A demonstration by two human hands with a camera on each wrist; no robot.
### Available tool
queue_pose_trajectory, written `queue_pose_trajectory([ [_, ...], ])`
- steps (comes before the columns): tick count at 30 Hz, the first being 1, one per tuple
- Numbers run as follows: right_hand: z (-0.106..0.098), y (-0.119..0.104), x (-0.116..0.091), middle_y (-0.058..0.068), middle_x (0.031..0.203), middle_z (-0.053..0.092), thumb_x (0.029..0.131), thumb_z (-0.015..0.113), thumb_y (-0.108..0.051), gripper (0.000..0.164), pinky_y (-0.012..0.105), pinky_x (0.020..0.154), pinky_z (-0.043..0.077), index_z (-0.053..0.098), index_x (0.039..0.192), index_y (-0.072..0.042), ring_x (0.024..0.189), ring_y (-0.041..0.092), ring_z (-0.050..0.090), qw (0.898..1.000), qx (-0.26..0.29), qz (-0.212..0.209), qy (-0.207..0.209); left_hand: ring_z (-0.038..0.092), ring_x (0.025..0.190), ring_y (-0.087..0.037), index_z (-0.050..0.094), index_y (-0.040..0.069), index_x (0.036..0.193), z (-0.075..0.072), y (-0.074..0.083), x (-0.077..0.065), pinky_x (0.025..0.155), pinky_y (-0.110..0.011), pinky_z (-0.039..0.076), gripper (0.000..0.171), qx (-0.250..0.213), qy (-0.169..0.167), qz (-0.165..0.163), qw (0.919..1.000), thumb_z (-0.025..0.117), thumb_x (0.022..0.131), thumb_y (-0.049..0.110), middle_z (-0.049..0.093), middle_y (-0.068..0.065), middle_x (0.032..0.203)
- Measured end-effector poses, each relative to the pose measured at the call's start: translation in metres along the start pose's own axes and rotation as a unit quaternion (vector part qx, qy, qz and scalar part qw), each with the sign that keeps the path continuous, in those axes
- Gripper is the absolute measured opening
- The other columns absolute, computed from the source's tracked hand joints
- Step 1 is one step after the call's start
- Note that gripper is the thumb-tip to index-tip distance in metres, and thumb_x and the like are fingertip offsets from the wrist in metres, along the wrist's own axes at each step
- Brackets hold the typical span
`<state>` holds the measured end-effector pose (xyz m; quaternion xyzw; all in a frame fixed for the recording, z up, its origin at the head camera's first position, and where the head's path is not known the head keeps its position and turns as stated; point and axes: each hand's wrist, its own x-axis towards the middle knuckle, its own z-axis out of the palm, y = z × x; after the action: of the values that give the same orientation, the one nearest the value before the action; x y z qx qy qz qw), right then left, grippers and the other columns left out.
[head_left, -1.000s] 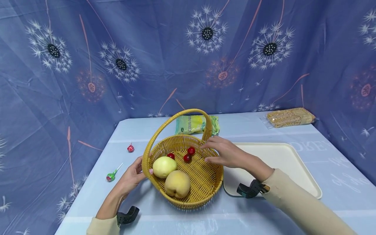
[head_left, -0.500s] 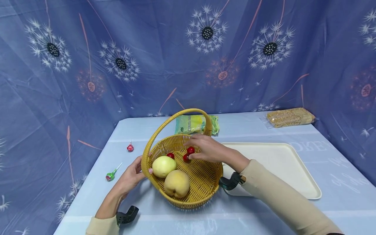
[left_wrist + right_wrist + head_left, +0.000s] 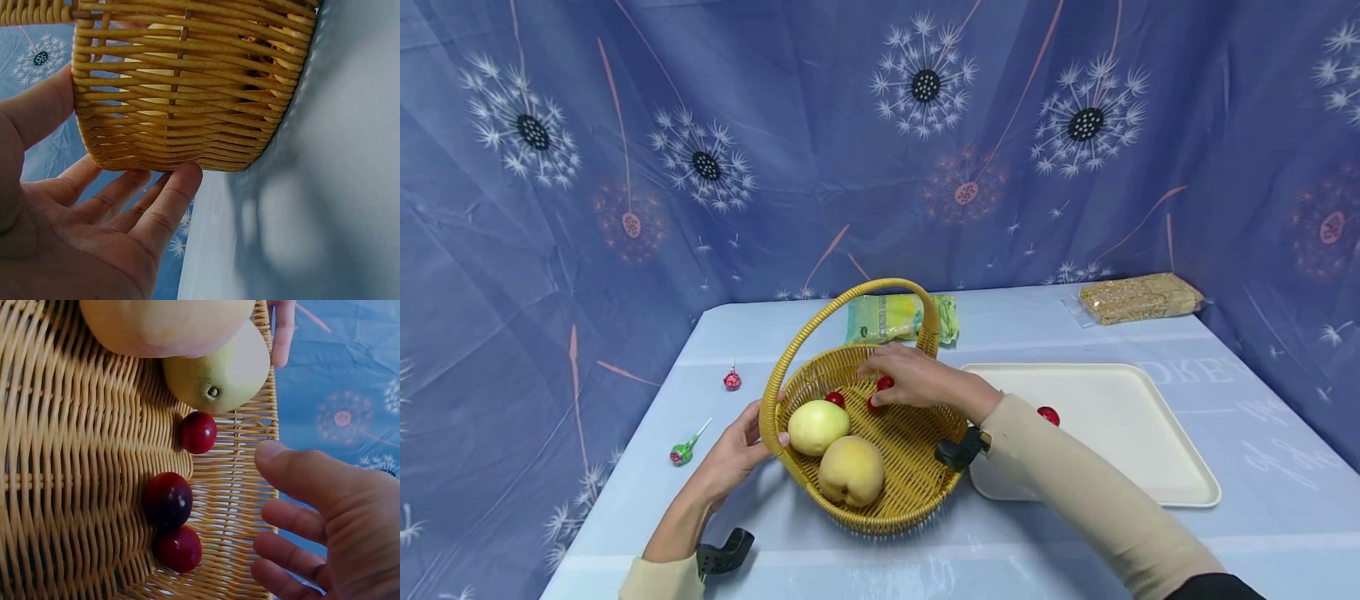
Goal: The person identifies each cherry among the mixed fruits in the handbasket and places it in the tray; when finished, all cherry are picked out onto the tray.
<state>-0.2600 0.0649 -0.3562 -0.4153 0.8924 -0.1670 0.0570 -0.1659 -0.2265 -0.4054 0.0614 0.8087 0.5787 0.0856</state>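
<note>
A yellow wicker basket (image 3: 910, 521) with a tall handle (image 3: 808, 333) stands mid-table. My left hand (image 3: 737, 454) holds its left side, thumb over the rim; in the left wrist view its fingers (image 3: 178, 187) touch the woven wall. Inside lie a yellow peach (image 3: 852, 471), a pale green round fruit (image 3: 818, 427) and three cherries, among them a left one (image 3: 835, 399). Over the basket's back right part my right hand (image 3: 913, 373) reaches in above the two other cherries. In the right wrist view its relaxed fingers (image 3: 294, 519) show apart from the dark cherry (image 3: 169, 500), holding nothing.
A cream tray (image 3: 1120, 442) lies right of the basket, partly under my right forearm, with a small red round thing (image 3: 1048, 415) on it. Behind stand a green-yellow packet (image 3: 887, 317) and a packet of grains (image 3: 1138, 298). Red (image 3: 732, 380) and green lollipops (image 3: 682, 453) lie left.
My right hand has moved left from the basket's right rim to over the two cherries. The red thing on the tray has come into view from behind the arm. My left hand stays put.
</note>
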Motion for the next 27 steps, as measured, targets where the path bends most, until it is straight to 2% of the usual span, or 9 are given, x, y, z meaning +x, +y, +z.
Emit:
queue_pose_trajectory([
  [6, 0.007, 0.004, 0.008, 0.0, 0.128, 0.058, 0.088, 0.066, -0.031, 0.045, 0.042, 0.104, 0.038, 0.057, 0.128, -0.015, 0.123, 0.022, 0.049, 1.0, 0.003, 0.02, -0.019, 0.034, 0.139, -0.035, 0.031, 0.014, 0.146, 0.001, -0.001, 0.0, 0.102, -0.041, 0.038, 0.069, 0.001, 0.002, 0.003, 1.0, 0.066, 0.087, 0.02, 0.035, -0.015, 0.151],
  [19, 0.022, 0.008, 0.019, -0.002, 0.127, 0.06, 0.087, 0.068, -0.03, 0.042, 0.04, 0.105, 0.038, 0.06, 0.126, -0.017, 0.119, 0.018, 0.053, 0.996, -0.045, 0.015, -0.071, 0.034, 0.139, -0.034, 0.03, 0.014, 0.146, 0.0, -0.002, -0.001, 0.101, -0.034, 0.04, 0.069, 0.005, 0.002, 0.003, 1.0, 0.066, 0.088, 0.022, 0.036, -0.014, 0.151],
  [23, 0.026, 0.009, 0.019, -0.002, 0.123, 0.061, 0.086, 0.068, -0.03, 0.041, 0.036, 0.101, 0.041, 0.06, 0.125, -0.018, 0.114, 0.016, 0.055, 0.995, -0.063, 0.013, -0.074, 0.033, 0.14, -0.033, 0.031, 0.014, 0.146, 0.0, -0.002, -0.001, 0.1, -0.032, 0.04, 0.069, 0.003, 0.0, 0.007, 1.0, 0.066, 0.088, 0.021, 0.035, -0.015, 0.151],
  [27, 0.028, 0.009, 0.019, 0.0, 0.12, 0.062, 0.085, 0.069, -0.029, 0.04, 0.034, 0.098, 0.044, 0.061, 0.123, -0.016, 0.112, 0.016, 0.056, 0.995, -0.067, 0.008, -0.078, 0.034, 0.139, -0.033, 0.03, 0.013, 0.146, 0.0, -0.002, -0.001, 0.102, -0.034, 0.039, 0.069, 0.002, -0.001, 0.005, 1.0, 0.066, 0.088, 0.021, 0.035, -0.015, 0.151],
])
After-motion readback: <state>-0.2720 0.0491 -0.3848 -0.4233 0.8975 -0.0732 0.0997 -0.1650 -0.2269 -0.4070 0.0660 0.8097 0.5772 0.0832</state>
